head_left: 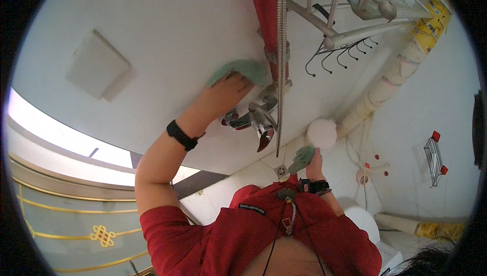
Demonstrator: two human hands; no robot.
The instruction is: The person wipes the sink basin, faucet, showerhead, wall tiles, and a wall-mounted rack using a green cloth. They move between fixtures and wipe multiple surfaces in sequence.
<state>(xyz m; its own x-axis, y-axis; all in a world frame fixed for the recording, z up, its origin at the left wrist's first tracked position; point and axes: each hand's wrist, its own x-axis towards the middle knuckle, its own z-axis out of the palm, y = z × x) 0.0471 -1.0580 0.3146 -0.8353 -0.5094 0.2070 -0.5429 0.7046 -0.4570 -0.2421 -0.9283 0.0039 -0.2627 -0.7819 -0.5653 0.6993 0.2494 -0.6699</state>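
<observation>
Head view, lower left: a grey panel (66,223) with gold bands and a gold knot ornament (103,236) curves along the rim, beneath a bright strip (66,139). Above these, in the upper left, a white square-edged box (96,65) sits on the pale wall (167,27).

Toward the centre, a bare forearm with a black wristband (182,135) reaches up from a red sleeve. Its left hand (231,92) presses a green cloth (238,68) against the wall at upper centre; the fingertips are hidden, so I cannot tell whether they are spread or curled around it. Just below and right of that hand is a chrome mixer tap (252,120), and beside it a ribbed metal hose (282,32) runs down from the top edge, in front of a red strip (264,12).

Right of centre and lower, near a floor drain (281,170), a second green cloth (303,158) is pinched in the right hand (315,167), most of it sticking out to the left of the fingers. A black watch (318,188) circles that wrist. Near the hand is a white round object (322,133).

Upper right, a pale railed rack (335,0) stands above a black hook rail (341,59). Farther right come a wrapped pipe (388,88), its upper end yellow, and a wire basket (433,159) with red corners.
</observation>
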